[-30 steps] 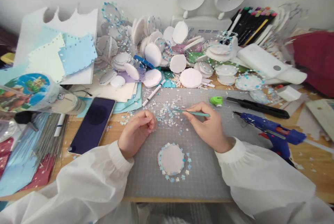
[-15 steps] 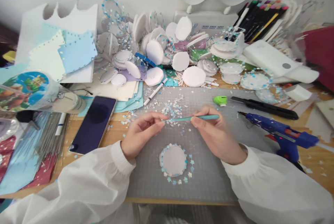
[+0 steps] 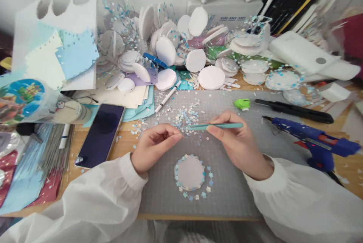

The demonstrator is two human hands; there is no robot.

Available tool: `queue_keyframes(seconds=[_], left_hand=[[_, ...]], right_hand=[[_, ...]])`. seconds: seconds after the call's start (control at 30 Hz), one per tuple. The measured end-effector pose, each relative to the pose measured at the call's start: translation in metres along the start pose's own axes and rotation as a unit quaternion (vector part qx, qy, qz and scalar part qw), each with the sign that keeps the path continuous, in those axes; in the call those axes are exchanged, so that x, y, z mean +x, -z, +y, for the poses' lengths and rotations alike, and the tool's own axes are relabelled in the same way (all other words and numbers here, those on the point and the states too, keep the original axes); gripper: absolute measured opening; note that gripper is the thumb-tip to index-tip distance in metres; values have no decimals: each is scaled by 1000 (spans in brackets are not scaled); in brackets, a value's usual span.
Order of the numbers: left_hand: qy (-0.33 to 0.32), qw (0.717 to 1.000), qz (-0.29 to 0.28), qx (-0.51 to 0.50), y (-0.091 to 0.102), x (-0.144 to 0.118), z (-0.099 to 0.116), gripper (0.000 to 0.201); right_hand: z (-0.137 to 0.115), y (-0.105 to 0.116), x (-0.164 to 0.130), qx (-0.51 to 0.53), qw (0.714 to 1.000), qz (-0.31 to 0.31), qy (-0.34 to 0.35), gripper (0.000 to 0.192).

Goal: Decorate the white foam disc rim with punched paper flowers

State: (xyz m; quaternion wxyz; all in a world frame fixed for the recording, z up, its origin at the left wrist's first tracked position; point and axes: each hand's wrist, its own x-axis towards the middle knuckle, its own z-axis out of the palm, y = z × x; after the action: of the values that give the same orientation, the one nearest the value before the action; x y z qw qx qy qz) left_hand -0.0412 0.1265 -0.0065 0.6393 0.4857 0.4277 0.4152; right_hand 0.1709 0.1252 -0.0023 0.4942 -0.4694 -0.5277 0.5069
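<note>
My right hand [image 3: 236, 143] holds teal tweezers [image 3: 217, 126] level above the grey cutting mat [image 3: 227, 186], tips pointing left. My left hand [image 3: 154, 146] pinches its thumb and forefinger at the tweezers' tip; whatever sits between them is too small to make out. Just behind the hands lies a scatter of tiny blue and white paper flowers [image 3: 184, 114]. In front of the hands rests a white round disc [image 3: 189, 172] ringed with the same small flowers.
A blue glue gun [image 3: 312, 141] lies right of the mat, with a black knife [image 3: 295, 107] and a green punch [image 3: 242, 103] behind it. A phone [image 3: 100, 135] lies left. Piles of white discs [image 3: 195, 59] and coloured paper [image 3: 70, 56] crowd the back.
My left hand opened from a loose fist and reached right to meet the tweezers' tip. My right hand lifted the tweezers off the flower scatter. The view tilted down slightly.
</note>
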Motion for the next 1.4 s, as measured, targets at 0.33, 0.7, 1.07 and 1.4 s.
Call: queue_keyframes(seconds=[0.33, 0.7, 1.07, 1.4], left_hand=[[-3, 1000, 1, -7, 0, -1, 0, 7], [-11, 1000, -9, 15, -3, -2, 2, 3], [-30, 999, -25, 29, -2, -2, 1, 5], [30, 994, -86, -57, 5, -8, -1, 33]], right_hand=[[-8, 1, -1, -24, 998, -21, 58, 9], [-9, 2, -2, 9, 999, -30, 29, 10], [-6, 3, -3, 31, 999, -29, 29, 10], [-40, -7, -4, -194, 929, -12, 315, 21]])
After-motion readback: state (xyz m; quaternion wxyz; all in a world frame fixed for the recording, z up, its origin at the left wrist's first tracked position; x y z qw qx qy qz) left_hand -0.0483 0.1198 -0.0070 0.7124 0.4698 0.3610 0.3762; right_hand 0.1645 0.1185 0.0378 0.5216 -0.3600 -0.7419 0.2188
